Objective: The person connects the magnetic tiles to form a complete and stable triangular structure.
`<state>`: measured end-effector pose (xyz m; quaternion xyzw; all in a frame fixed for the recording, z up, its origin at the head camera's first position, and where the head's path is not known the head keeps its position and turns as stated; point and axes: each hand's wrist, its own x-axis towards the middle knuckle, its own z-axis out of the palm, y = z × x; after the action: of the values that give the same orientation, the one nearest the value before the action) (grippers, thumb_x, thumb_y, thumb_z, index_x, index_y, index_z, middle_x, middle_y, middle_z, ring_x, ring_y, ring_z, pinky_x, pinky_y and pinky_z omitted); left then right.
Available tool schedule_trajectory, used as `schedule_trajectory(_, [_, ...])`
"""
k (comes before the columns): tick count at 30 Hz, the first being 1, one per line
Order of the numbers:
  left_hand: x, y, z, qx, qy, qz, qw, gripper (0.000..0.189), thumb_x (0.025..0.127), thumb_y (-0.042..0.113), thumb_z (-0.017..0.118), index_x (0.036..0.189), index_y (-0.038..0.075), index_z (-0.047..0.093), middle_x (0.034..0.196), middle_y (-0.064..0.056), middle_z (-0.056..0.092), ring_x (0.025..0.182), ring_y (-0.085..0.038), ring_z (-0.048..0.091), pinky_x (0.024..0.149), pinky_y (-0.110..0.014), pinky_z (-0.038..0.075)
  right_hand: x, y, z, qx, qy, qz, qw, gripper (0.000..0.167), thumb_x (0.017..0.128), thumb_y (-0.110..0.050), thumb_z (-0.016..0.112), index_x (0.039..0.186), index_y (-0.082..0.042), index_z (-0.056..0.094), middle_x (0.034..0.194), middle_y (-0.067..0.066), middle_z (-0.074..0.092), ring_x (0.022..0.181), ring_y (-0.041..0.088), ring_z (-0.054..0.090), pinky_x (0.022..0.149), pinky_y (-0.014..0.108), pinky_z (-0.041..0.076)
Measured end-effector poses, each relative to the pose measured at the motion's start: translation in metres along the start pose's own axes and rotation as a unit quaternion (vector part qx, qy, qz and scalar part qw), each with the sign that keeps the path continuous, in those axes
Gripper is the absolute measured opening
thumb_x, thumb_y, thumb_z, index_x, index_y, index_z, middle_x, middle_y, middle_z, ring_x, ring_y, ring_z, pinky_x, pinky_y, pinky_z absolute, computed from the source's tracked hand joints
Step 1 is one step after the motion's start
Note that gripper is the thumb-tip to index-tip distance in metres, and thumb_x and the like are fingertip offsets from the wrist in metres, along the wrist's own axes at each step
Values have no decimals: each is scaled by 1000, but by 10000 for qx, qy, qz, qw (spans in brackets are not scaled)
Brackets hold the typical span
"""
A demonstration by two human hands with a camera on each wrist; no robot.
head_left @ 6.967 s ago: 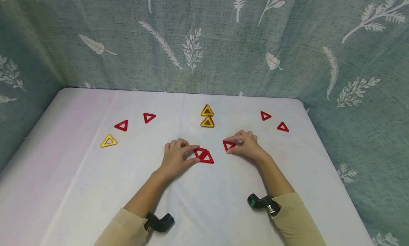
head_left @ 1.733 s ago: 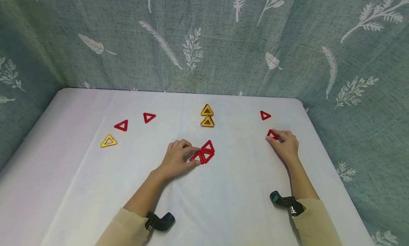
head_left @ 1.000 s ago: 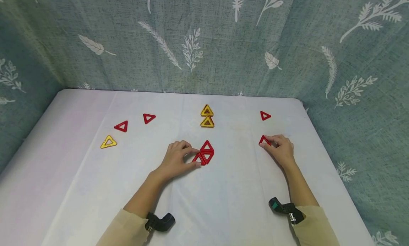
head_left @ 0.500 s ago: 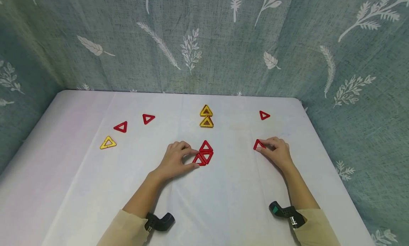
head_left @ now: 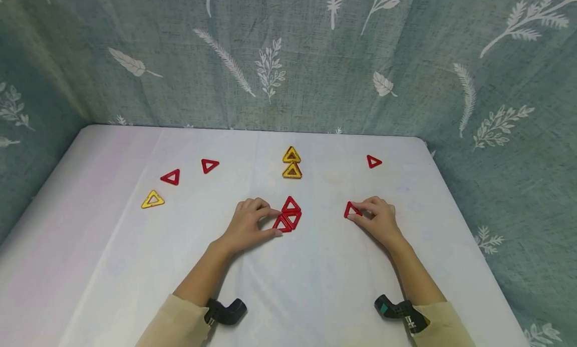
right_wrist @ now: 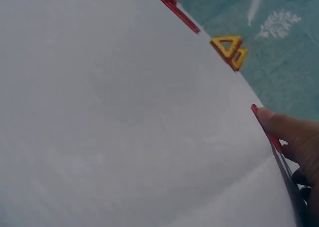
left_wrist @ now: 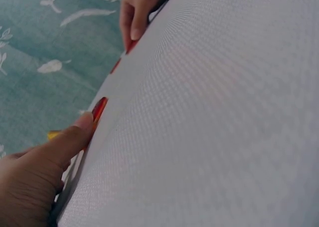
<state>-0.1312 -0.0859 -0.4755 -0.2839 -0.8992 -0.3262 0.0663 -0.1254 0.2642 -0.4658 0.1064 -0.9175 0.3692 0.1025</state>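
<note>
Three red triangle tiles (head_left: 291, 205) lie edge to edge mid-table in the head view. My left hand (head_left: 250, 222) pinches the lower-left red triangle (head_left: 282, 225) of that group between thumb and forefinger. In the left wrist view its thumb (left_wrist: 75, 134) lies against the red edge. My right hand (head_left: 377, 219) holds another red triangle (head_left: 352, 210) by thumb and forefinger, a short way right of the group and apart from it. The right wrist view shows that red triangle (right_wrist: 266, 127) edge-on under the thumb.
Yellow triangles (head_left: 292, 170) lie one behind the other at the back centre. A red triangle (head_left: 373, 161) lies back right. To the left are two more, one red triangle (head_left: 209, 165) and another red triangle (head_left: 171, 177), plus a yellow triangle (head_left: 153, 199). A patterned curtain (head_left: 288, 86) stands behind the table.
One red triangle was added to the group earlier. My right hand then took another from the right side and has carried it left toward the middle. The left hand stays at the group.
</note>
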Motion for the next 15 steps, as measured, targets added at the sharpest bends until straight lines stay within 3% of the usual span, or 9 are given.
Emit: schedule_trajectory(15, [4,5,-3,53,-158,-94,9998,44,71,39,81,107,17,71,96,0,53,95,-18,46,91,-43,32,3,-25,15,52,-421,-183,9989,33,72,-20,82,102,-9,74,86,1,63,79,17,53,79,39,23])
